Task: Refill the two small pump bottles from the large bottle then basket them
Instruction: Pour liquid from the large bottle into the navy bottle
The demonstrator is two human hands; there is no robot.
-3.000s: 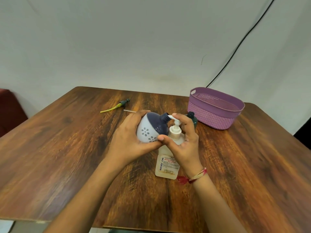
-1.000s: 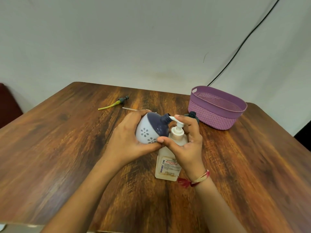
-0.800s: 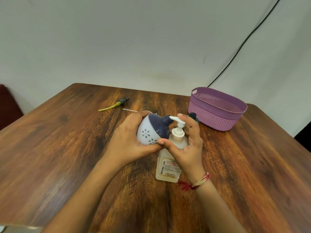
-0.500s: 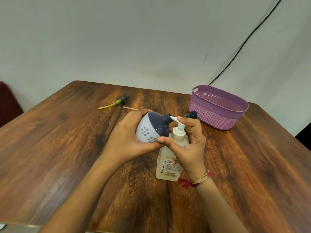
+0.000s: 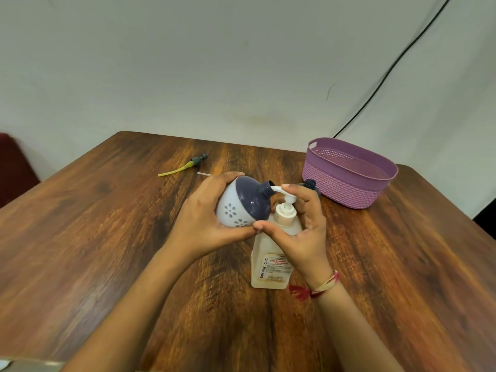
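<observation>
Two hands meet at the middle of the frame. The left hand [image 5: 204, 224] wraps fingers and thumb round a small round bottle [image 5: 239, 210], white with flower patterns below and dark blue above. It is held off the table, tilted so its open neck points right. The white pump spout [image 5: 276, 188] of the large bottle [image 5: 271, 261] meets the mouth of that neck.

The right hand [image 5: 303, 232] curls round the large bottle's pump: its forefinger lies on the pump head, and its thumb is at the bottle's shoulder, tip to tip with the left thumb. A red and pale thread band [image 5: 322, 284] circles the right wrist.

The large bottle stands upright on the wooden table [image 5: 107, 237], just below centre, its label toward the camera. Just behind the right hand's fingers a second small bottle [image 5: 311, 183], dark, shows only its top. Right of it stands the purple basket [image 5: 349, 189].

Left of centre, farther back, lies a loose pump [image 5: 197, 161] with a yellow tube. A thin white tube [image 5: 204, 173] pokes out behind the left fingers. A black cable [image 5: 389, 68] crosses the wall at upper right.
</observation>
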